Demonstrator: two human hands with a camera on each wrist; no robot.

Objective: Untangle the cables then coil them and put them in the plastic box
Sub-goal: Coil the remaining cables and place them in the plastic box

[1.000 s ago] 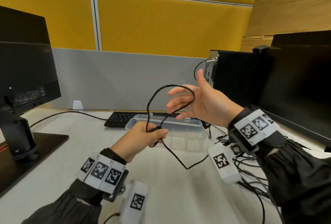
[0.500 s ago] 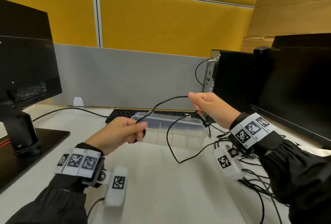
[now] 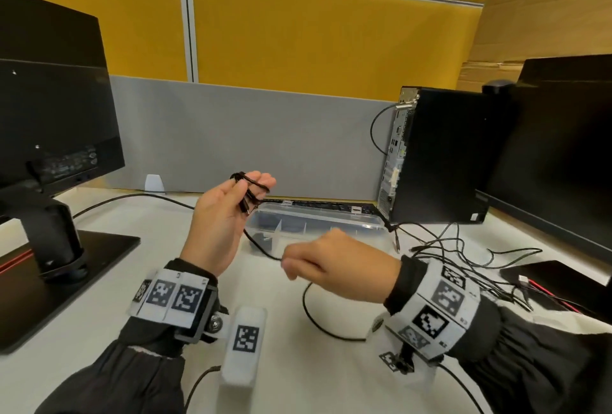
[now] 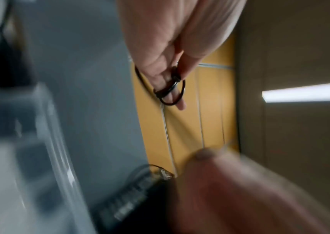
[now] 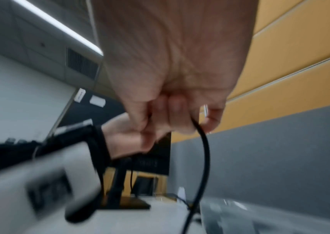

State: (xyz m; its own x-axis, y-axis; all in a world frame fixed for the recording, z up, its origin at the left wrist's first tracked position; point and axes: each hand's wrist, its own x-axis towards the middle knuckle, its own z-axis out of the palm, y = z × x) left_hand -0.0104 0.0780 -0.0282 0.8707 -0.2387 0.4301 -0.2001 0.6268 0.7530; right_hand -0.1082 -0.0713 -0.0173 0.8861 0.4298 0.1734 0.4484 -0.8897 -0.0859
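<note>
My left hand (image 3: 225,214) is raised above the clear plastic box (image 3: 318,219), palm toward me. A thin black cable (image 3: 251,185) is wound in small loops round its fingers (image 4: 177,101), and one strand is pinched between two of them. From there the cable drops to my right hand (image 3: 331,261), which pinches it in curled fingers (image 5: 178,110) low in front of the box. Below that hand the cable lies in a loose loop on the white desk (image 3: 306,307). A dark coil lies in the box's left compartment. A tangle of black cables (image 3: 463,258) lies on the desk at right.
A monitor (image 3: 49,132) on a black stand base (image 3: 92,254) fills the left side. A keyboard (image 3: 331,206) sits behind the box. A PC tower (image 3: 440,155) and a second monitor (image 3: 556,165) stand at right, with red wires (image 3: 546,291) by the tangle.
My left hand has risen and turned palm toward me, with the cable now looped round its fingers. My right hand has dropped from near the tower to low in front of the box.
</note>
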